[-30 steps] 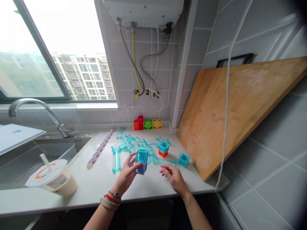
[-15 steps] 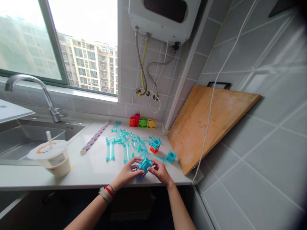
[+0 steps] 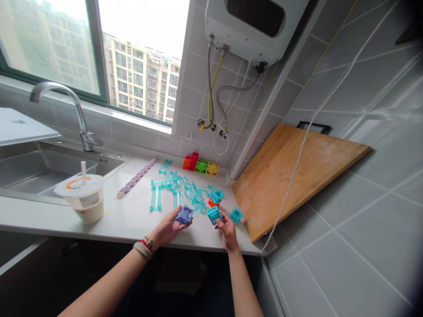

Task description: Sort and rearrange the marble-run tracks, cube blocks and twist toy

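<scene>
My left hand (image 3: pixel 169 227) holds a purple-blue cube block (image 3: pixel 184 215) above the counter's front part. A teal cube block (image 3: pixel 214 214) is gripped in the fingers of my right hand (image 3: pixel 227 230), a short way to the right of the purple one; the two blocks are apart. Just behind it, another teal cube (image 3: pixel 217 196) sits on a red-orange block (image 3: pixel 213 203). One more teal cube (image 3: pixel 235 215) lies to the right of my right hand. Translucent teal track pieces (image 3: pixel 156 197) are spread over the counter behind both hands.
Red, green and yellow blocks (image 3: pixel 202 166) stand against the back wall. A purple zigzag strip (image 3: pixel 137 178) and a lidded cup with a straw (image 3: pixel 82 198) are at left, beside the sink (image 3: pixel 49 171). A wooden board (image 3: pixel 294 171) leans at right, a white cable (image 3: pixel 299 158) across it.
The purple-blue and teal blocks, together between both hands before, are now apart, one in each hand. The view has shifted, so the counter scene sits differently in the frame.
</scene>
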{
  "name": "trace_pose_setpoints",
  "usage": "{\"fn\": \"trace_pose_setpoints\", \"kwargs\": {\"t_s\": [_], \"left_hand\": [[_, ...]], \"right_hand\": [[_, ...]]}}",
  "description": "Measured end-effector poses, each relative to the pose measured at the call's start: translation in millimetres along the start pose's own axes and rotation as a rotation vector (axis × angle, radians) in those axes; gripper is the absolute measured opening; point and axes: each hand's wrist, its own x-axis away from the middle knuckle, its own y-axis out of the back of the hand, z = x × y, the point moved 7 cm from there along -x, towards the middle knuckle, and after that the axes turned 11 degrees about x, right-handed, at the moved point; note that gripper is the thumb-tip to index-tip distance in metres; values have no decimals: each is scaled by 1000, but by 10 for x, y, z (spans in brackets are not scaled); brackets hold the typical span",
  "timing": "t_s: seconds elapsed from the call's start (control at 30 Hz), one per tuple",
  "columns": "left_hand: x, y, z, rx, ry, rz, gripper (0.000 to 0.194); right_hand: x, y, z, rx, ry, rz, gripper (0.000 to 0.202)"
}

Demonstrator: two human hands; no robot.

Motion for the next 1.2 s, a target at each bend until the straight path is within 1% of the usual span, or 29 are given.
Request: {"fn": "trace_pose_setpoints", "kwargs": {"t_s": [0.1,0.27,0.37,0.43,0.5,0.57,0.7,0.8,0.97,1.03,1.13,1.2], "left_hand": [[-23,89,-50,166,10,-66,19],[-51,140,-68,216,-19,-100,19],[-33,110,-66,215,-45,-104,16],[-6,66,-69,213,-53,-90,17],[24,14,-66,213,-41,-60,19],[46,-22,-59,216,-22,-34,20],[59,-28,-73,216,-52,-17,24],[76,-66,-89,150,-100,31,36],[126,-148,-73,-23,-122,96,71],[127,-150,-56,-90,-115,108,71],[114,-139,-31,-174,-119,123,58],[111,-157,-8,-216,-116,145,55]], "right_hand": [[6,-55,-1,64,7,69,57],[-3,-31,-27,87,3,51,60],[4,-65,-26,151,16,75,61],[19,-138,-19,247,33,135,62],[38,-222,-10,369,56,208,62],[51,-278,-2,457,79,252,62],[42,-300,-16,486,87,271,63],[32,-300,-50,493,82,279,65],[34,-299,-56,459,86,260,70],[35,-297,-49,447,80,250,68],[31,-296,-36,444,86,241,64],[26,-297,-35,436,93,239,63]]}}
